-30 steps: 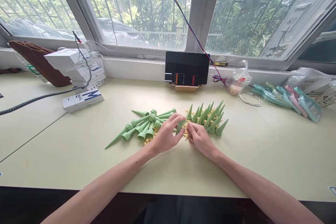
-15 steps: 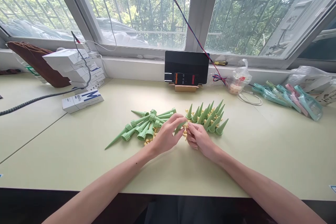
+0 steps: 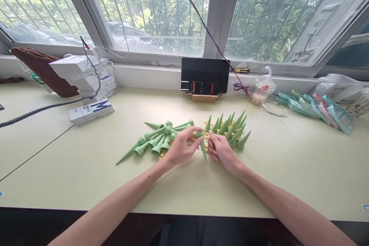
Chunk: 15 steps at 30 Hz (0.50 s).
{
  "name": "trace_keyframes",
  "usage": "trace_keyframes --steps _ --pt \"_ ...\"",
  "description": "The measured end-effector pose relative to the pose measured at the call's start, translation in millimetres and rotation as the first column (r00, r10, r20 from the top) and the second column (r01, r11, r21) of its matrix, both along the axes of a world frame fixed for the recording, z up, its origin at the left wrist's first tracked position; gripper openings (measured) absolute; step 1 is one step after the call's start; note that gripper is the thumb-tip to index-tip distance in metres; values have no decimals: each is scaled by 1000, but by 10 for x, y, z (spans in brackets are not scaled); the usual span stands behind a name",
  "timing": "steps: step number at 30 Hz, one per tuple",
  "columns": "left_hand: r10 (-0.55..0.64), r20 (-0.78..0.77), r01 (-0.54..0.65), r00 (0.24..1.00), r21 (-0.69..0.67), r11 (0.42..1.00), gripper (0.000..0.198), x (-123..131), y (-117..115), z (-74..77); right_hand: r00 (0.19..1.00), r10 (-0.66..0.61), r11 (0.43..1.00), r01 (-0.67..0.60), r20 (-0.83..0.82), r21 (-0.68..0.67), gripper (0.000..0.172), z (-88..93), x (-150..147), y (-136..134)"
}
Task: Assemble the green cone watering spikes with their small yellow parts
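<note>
My left hand [image 3: 183, 146] pinches a green plastic plant-watering spike [image 3: 204, 153] by its collared end, its pointed tip hanging down toward me. Close beside it, my right hand [image 3: 223, 150] grips a small pale-yellow plastic piece [image 3: 206, 137] between thumb and forefinger, at the spike's collar. Whether the two parts touch is too small to tell. Loose green spikes [image 3: 157, 138] lie in a heap left of my left hand. Beyond my right hand, several spikes [image 3: 236, 134] stand point up in rows. More yellow pieces [image 3: 162, 155] lie partly hidden by my hands.
A phone [image 3: 204, 88] showing a timer leans on a black tablet [image 3: 187, 71] at the back. White boxes [image 3: 92, 111] and a dark cable [image 3: 52, 105] are on the left. On the right are a bagged cup [image 3: 261, 90] and several wrapped pastel-coloured items [image 3: 317, 109].
The spike in my left hand has turned from lying along the fingers to pointing down, its collar up. My right hand keeps the yellow piece and has barely moved.
</note>
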State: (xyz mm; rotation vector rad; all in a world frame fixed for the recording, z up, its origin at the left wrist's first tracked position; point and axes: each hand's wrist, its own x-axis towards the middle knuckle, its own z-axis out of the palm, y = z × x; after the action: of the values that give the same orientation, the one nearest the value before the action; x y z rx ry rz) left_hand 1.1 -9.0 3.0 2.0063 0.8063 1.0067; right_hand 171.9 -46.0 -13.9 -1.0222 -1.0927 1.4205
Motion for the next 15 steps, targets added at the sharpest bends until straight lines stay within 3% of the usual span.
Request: trace_keyframes --steps 10,15 --pt "31 76 -6 997 -309 951 31 1 14 59 992 -40 991 25 117 128 50 -51 -19 -40" --pt "86 117 -32 989 -400 916 32 -27 0 142 932 -157 940 40 326 338 39 -31 -18 -100"
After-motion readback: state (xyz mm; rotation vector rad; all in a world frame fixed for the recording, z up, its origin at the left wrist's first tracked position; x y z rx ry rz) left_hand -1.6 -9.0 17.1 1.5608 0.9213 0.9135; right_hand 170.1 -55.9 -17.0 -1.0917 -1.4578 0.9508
